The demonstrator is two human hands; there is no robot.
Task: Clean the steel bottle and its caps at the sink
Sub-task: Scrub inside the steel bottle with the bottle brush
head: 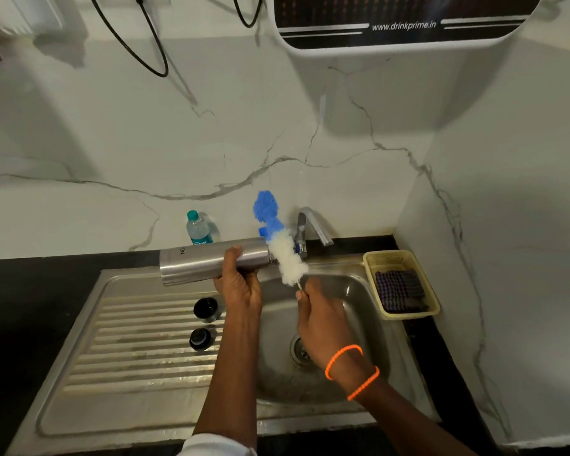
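My left hand (236, 281) grips the steel bottle (198, 263) around its middle and holds it sideways above the sink, mouth pointing right. My right hand (320, 315) pinches the thin wire handle of a bottle brush (282, 240) with white and blue bristles. The brush stands tilted just outside the bottle's mouth, its blue tip up by the tap. Two dark caps lie on the ribbed drainboard: one (205, 308) farther back, the other (199, 338) nearer me.
The steel sink basin (366, 311) with its drain (301, 352) lies under my right hand, the tap (310, 225) behind it. A yellow basket (399, 256) holding a checked cloth sits at the right. A small plastic water bottle (198, 228) stands by the wall.
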